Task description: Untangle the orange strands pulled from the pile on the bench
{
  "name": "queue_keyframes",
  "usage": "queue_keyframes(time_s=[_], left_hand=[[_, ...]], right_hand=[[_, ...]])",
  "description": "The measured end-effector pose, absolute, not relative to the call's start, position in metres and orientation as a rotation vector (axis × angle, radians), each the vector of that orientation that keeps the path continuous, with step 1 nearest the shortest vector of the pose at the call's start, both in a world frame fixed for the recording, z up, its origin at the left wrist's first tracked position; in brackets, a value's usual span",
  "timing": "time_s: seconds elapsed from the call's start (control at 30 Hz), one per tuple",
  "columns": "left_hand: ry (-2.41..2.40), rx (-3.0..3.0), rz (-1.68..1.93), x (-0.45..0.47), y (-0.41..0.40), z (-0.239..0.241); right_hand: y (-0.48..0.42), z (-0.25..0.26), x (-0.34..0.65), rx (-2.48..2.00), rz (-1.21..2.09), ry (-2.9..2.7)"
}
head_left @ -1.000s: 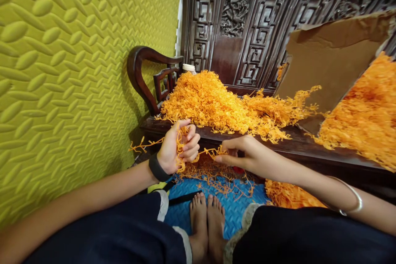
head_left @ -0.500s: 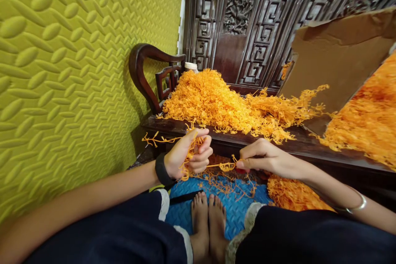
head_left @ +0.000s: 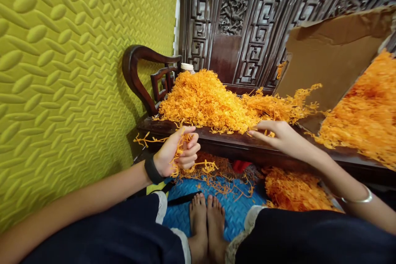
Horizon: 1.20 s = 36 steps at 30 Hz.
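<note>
My left hand [head_left: 177,152] is closed around a tangle of thin orange branched strands [head_left: 179,148], apparently plastic. One sprig pokes out to the left past my thumb, and a loose end [head_left: 207,166] hangs out to the right below my fingers. At the front edge of the dark bench, my right hand [head_left: 278,136] has thumb and forefinger nearly together against the right part of a heap of small orange curly pieces [head_left: 204,99]. Whatever sits between those fingertips is too small to make out.
A cardboard sheet [head_left: 328,62] leans against the carved bench back [head_left: 230,57], with a larger orange pile [head_left: 368,111] beside it. Behind the heap stands a white-lidded jar [head_left: 187,67]. Orange strands [head_left: 229,181] lie on the blue mat [head_left: 176,210]; another orange mass [head_left: 293,189] sits below the bench.
My right hand has let go of the strand stretched from my left hand and moved up and right to the heap. The left hand keeps its hold, shifted slightly left in view.
</note>
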<state>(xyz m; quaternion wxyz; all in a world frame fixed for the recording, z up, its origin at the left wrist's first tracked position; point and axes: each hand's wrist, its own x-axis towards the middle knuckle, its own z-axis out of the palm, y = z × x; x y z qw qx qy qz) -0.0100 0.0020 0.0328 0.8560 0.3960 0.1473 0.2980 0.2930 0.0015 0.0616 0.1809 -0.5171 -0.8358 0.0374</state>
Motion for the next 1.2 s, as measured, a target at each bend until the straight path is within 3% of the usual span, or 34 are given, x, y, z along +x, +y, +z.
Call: queue_keyframes(time_s=[0.1,0.27,0.5,0.73,0.8,0.93,1.0,1.1,1.2], left_hand=[[0.326,0.829,0.622,-0.008,0.000,0.030],[0.317,0.839,0.601,-0.005,-0.002,0.032],[0.310,0.834,0.604,-0.002,-0.003,0.033],[0.281,0.800,0.682,-0.004,-0.004,0.037],[0.285,0.776,0.766,-0.005,-0.006,0.042],[0.297,0.758,0.900,-0.006,-0.012,0.055],[0.300,0.763,0.906,-0.006,-0.014,0.060],[0.297,0.769,0.897,-0.006,-0.015,0.061],[0.284,0.780,0.878,-0.007,-0.015,0.059]], right_hand=[[0.030,0.070,0.302,-1.542,-0.216,-2.343],[0.090,0.083,0.304,-1.617,-0.423,-2.247],[0.141,0.075,0.290,-1.862,-0.411,-2.206],[0.133,0.074,0.279,-1.840,-0.388,-2.132],[0.115,0.080,0.271,-1.679,-0.150,-2.205],[0.054,0.087,0.238,-1.022,1.006,-2.490],[0.020,0.085,0.218,-0.841,1.360,-2.509],[-0.019,0.079,0.195,-0.782,1.483,-2.433],[-0.039,0.077,0.189,-0.830,1.232,-2.486]])
